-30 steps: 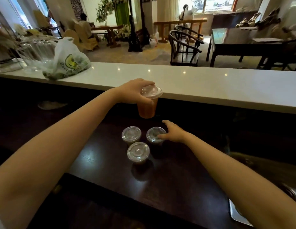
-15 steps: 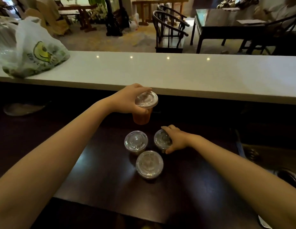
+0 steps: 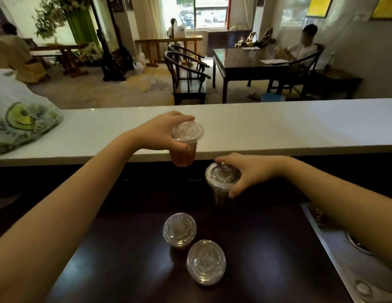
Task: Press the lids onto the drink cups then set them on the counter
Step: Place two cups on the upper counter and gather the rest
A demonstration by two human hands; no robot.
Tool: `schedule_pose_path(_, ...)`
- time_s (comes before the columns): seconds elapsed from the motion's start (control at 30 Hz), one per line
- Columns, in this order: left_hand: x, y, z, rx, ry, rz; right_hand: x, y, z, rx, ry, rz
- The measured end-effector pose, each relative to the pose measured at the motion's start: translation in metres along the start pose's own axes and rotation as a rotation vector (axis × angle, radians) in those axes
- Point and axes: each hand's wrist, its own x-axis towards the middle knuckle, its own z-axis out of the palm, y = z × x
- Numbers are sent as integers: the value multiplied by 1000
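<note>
My left grip (image 3: 161, 133) holds a clear plastic cup of orange-brown drink (image 3: 183, 157) at the rim of its lid, with the thumb on the near side and the fingers on the far side. The cup hangs in the air before the edge of the long white counter (image 3: 278, 127). It is upright, with its long axis vertical and the lid on top. I judge it light, with thin soft walls, so I take it high at the stiffer rim and do not squeeze the body.

Below, on the dark lower counter (image 3: 125, 248), one clear lidded cup (image 3: 179, 229) and a nearer lidded cup (image 3: 206, 262) stand upright, just beside each other.

My right grip (image 3: 256, 171) closes around the lid rim of a clear cup of dark drink (image 3: 223, 178), near the white counter's edge. This cup is also about upright. I cannot tell if its base touches the dark counter. The smooth plastic may be slippery.
</note>
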Motion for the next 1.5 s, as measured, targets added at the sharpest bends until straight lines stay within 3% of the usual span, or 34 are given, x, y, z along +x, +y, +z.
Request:
schedule_pose_path(0.23, 38, 2, -41, -34, 52, 23, -7, -15, -102, 249, 45, 70)
schedule_pose_path(0.43, 76, -2, -44, -22, 121, -3, 16, -9, -145, 297, 225, 118)
schedule_pose_path(0.77, 127, -28, -3, -51, 168, -136, 72, 39, -143, 310, 304, 261)
schedule_pose_path(1.17, 137, -33, 25, -37, 143, -191, 89, 60, -127, 338, 306, 292)
schedule_pose_path(1.5, 138, -26, 19, 119, 20, -248, 98, 55, -122, 292, 270, 309)
